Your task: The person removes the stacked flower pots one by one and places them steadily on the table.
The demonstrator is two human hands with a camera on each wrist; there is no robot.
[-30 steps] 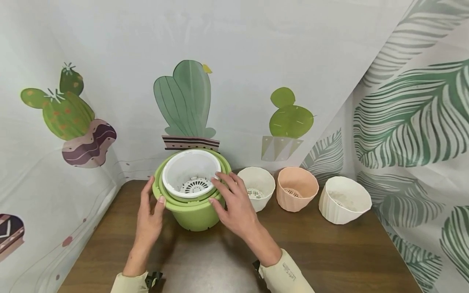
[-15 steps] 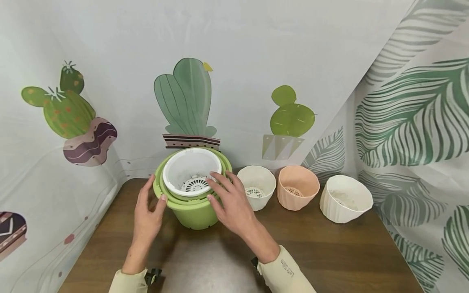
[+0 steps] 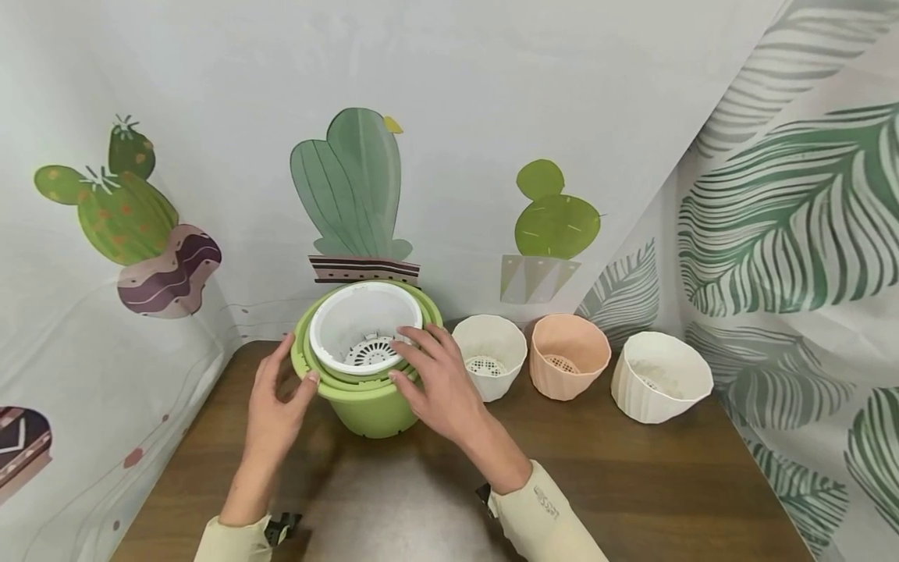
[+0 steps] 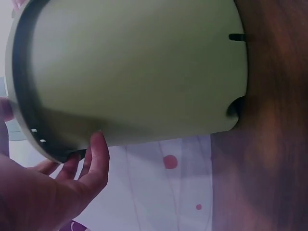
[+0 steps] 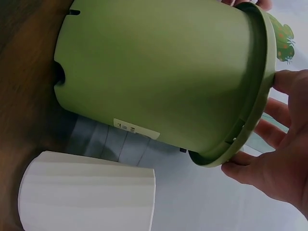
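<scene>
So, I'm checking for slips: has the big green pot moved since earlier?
No; the big green pot shows no visible shift against the printed cactus behind it.

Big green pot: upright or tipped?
Upright. In the head view, the green pot opens upward, with a white slotted pot inside; both wrist views show the notched green base down by the wooden table.

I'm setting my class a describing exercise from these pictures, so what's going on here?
A person's left hand grips the rim of a large round green plastic pot with a smaller white plastic pot, slotted at the base, nested inside. The right hand reaches over the rims on the right, though whether it grips is unclear. Further right, on the brown wood-look table, stand a fluted white pot, a fluted peach pot and a second fluted white pot.
</scene>
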